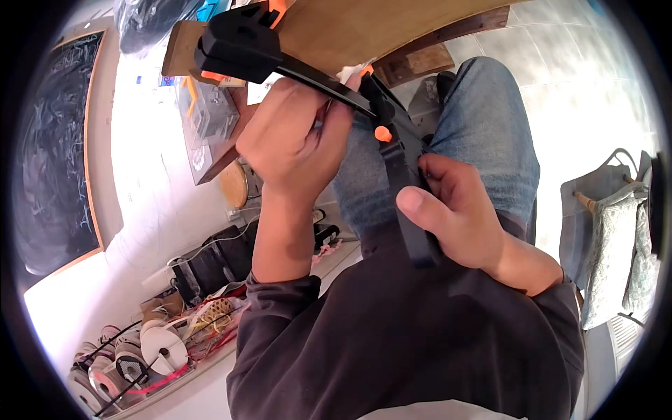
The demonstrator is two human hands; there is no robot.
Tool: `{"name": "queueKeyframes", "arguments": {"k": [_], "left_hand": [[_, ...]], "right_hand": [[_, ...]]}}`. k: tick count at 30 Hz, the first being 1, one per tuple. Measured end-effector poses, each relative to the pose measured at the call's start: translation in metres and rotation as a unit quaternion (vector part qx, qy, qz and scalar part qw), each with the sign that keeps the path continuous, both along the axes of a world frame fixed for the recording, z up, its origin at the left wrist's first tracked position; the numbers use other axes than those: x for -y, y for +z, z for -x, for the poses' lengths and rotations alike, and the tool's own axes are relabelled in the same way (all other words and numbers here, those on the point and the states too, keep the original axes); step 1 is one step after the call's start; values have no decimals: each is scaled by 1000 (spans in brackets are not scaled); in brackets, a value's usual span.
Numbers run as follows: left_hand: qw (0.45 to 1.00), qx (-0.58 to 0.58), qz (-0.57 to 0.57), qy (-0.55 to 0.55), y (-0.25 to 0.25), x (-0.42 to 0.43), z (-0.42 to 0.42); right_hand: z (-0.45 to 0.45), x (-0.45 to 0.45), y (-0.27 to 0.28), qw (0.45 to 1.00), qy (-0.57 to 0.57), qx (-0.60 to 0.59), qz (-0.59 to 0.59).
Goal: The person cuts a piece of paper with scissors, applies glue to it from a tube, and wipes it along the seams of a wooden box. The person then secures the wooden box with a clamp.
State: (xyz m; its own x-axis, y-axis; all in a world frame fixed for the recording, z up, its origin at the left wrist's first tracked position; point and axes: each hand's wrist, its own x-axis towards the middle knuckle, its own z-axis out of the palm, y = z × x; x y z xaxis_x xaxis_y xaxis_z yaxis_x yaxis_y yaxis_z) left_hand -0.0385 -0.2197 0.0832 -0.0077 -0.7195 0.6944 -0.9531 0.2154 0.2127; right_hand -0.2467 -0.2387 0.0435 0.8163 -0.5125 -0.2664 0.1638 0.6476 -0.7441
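A black bar clamp [409, 203] with orange parts lies tilted in front of my body, above my lap. My left hand [301, 133] is closed on its bar near the middle, fingers curled and partly hidden behind the hand. Up and to the left of that hand sits the clamp's bulky black jaw end, with orange pads. My right hand [458, 213] grips the handle part, thumb in front and fingers curled behind it. A small orange knob sticks out between the two hands.
A large brown board [350, 31] spans the top, beyond the hands. A clear plastic box [213, 115] stands at the left on a wooden surface. Wire spools [163, 348] and cables fill the lower left. A chair with cloth [612, 245] is at the right.
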Motion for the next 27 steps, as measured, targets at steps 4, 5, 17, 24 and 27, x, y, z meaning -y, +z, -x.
{"name": "queueKeyframes", "arguments": {"k": [4, 5, 17, 24, 27], "left_hand": [[1000, -9, 6, -17, -4, 9, -4], [1000, 6, 7, -22, -4, 9, -4], [993, 45, -72, 86, 14, -16, -4], [993, -8, -53, 109, 15, -29, -6], [998, -3, -35, 58, 10, -11, -1]], "right_hand": [[1, 0, -1, 1000, 4, -3, -7], [1, 1, 0, 1000, 4, -3, -7], [1, -2, -2, 1000, -6, -1, -22], [2, -1, -1, 1000, -7, -6, -19], [0, -5, -8, 1000, -12, -18, 13]]}}
